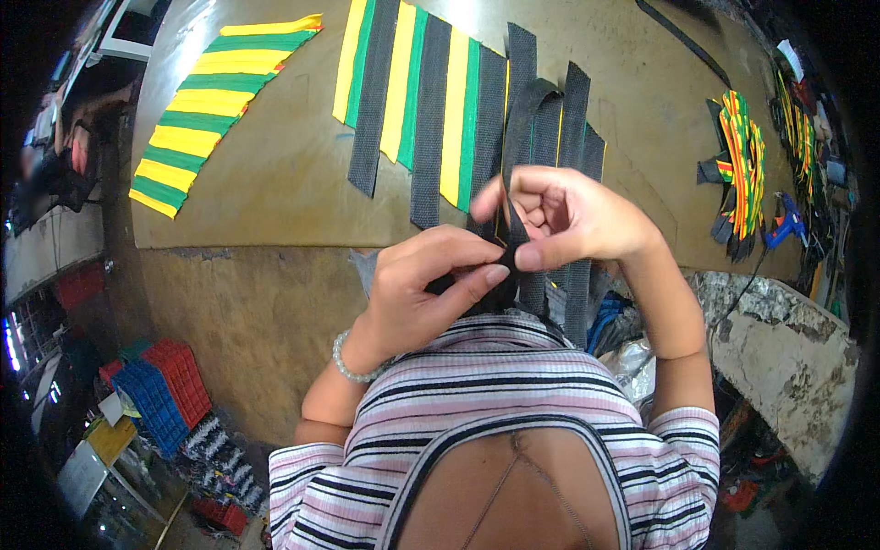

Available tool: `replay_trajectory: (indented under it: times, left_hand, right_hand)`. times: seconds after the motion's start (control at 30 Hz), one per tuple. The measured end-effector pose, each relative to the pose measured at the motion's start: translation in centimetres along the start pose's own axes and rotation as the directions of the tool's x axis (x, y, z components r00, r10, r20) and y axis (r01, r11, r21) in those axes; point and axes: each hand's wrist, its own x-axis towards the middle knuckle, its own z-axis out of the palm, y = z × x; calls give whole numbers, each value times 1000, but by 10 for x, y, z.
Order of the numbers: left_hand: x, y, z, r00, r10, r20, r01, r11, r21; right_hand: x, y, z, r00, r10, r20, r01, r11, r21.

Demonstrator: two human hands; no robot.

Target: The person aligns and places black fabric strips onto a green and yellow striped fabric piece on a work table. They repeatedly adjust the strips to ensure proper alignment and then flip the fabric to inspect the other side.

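My left hand (412,282), with a beaded bracelet (353,360) at its wrist, pinches a black webbing strap (521,119) close to my body. Thumb and fingers of my right hand (577,218) are closed on the same strap just beside it. The strap curves up in a loop above the right hand. Beyond my hands, black, green and yellow strips (446,119) lie side by side on the brown table (275,174). Several black straps (576,101) extend toward me past the near edge. My fingers hide the strap's pinched part.
Yellow and green strips (215,105) form a separate panel at the left. At the right lie a bundle of multicoloured strips (741,165) and a blue glue gun (786,222) with a cord. Blue and red crates (151,403) stand low at the left.
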Motion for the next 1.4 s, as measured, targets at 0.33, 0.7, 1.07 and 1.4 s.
replay_trajectory:
  times: [0.33, 0.7, 1.07, 1.4]
  left_hand:
    - [-12, -10, -3, 974, -210, -80, 211, 978, -2]
    - [0, 17, -43, 901, 204, 382, -47, 923, -383]
    - [8, 45, -15, 462, 489, 740, -2, 835, -550]
    - [-14, 89, -22, 983, 123, 137, 62, 477, -877]
  right_hand:
    - [7, -21, 5, 949, -312, 39, 268, 735, -623]
    - [58, -26, -38, 972, -163, -166, 29, 793, -608]
    - [60, -27, -37, 969, -101, -226, -36, 845, -533]
    - [62, -22, -39, 973, -204, -106, 100, 791, -603]
